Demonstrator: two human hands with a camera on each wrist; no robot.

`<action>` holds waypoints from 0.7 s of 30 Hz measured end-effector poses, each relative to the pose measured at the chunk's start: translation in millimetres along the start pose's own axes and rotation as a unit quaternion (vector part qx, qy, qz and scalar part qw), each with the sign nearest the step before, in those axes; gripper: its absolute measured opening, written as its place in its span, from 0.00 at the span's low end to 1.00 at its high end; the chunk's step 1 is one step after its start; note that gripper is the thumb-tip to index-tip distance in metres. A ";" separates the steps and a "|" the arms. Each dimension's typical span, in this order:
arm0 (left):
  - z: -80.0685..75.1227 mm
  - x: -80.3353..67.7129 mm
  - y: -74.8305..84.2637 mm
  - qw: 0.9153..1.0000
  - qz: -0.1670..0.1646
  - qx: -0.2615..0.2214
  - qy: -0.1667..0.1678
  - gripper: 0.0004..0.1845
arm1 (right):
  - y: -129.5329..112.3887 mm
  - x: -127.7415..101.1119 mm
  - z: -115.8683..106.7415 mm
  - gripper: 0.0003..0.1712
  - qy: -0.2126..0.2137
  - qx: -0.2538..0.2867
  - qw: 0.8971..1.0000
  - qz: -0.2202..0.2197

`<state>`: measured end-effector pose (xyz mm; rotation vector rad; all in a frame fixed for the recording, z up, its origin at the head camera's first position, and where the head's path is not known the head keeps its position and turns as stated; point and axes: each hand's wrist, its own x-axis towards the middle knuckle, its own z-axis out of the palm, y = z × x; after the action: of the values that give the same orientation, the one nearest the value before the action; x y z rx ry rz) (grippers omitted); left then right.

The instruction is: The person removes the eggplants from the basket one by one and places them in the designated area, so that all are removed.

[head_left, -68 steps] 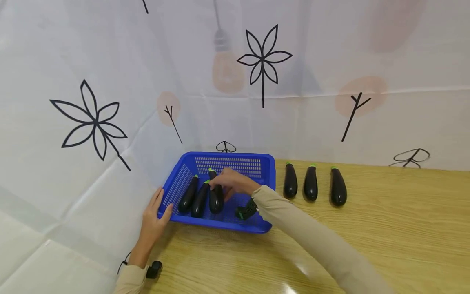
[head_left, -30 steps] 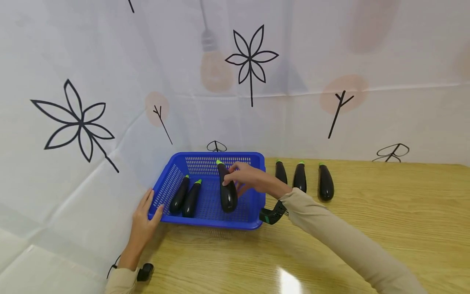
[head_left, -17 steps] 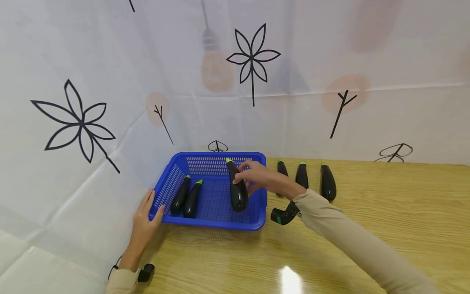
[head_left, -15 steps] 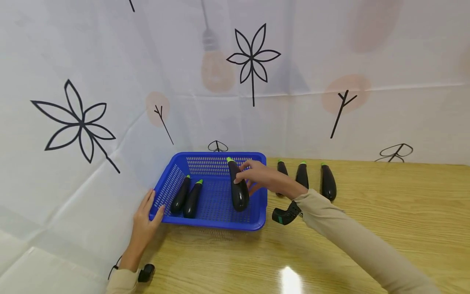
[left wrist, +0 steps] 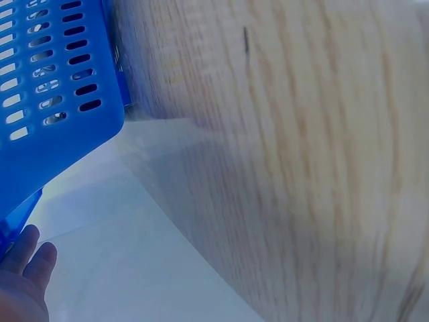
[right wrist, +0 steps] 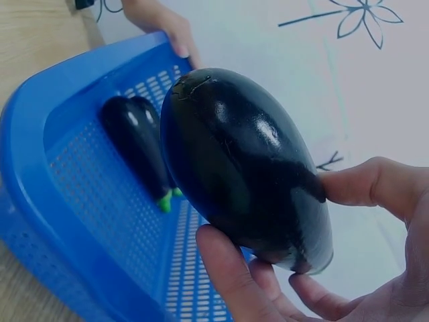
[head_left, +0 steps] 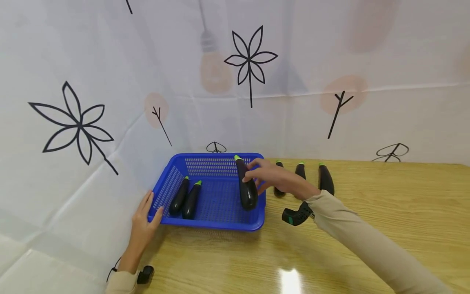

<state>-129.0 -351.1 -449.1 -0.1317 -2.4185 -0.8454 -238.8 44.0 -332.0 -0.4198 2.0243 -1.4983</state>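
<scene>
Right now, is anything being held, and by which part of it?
The right hand holds an eggplant around its middle, between thumb and fingers. The left hand rests against the blue basket at its near-left corner.

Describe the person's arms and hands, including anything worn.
Both sleeves are beige. The left hand and right hand are gloveless. Worn on the left are a black block and black cord; on the right, a curved black device with a green mark.

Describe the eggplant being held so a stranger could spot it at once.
Find the blue basket on the wooden table. In the head view, at the basket's right end, the right hand grips a glossy black eggplant with a green tip. Two eggplants lie in the basket and three eggplants on the table; only this one is held.
</scene>
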 end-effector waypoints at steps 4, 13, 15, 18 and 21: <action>-0.3 -1.3 0.7 1.000 0.000 -0.003 0.001 0.32 | 1.4 -4.4 -4.9 0.34 0.003 0.005 1.000 -0.002; -0.4 -0.2 1.8 1.000 0.001 -0.003 -0.001 0.32 | 7.0 -14.7 -22.2 0.34 0.006 0.012 1.000 0.001; -0.8 -0.2 2.7 1.000 0.001 -0.006 -0.002 0.32 | 8.7 -16.7 -25.7 0.34 0.008 0.010 1.000 0.003; -1.3 -0.3 3.1 1.000 -0.001 -0.007 -0.002 0.32 | 11.1 -20.3 -29.7 0.35 0.008 0.000 1.000 0.001; -1.5 -0.9 2.7 1.000 -0.002 -0.004 0.000 0.32 | 12.9 -24.2 -33.5 0.36 0.010 -0.006 1.000 -0.002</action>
<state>-126.8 -349.8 -447.2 -0.1300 -2.4165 -0.8582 -239.4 87.4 -331.0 -0.4142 2.0503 -1.4995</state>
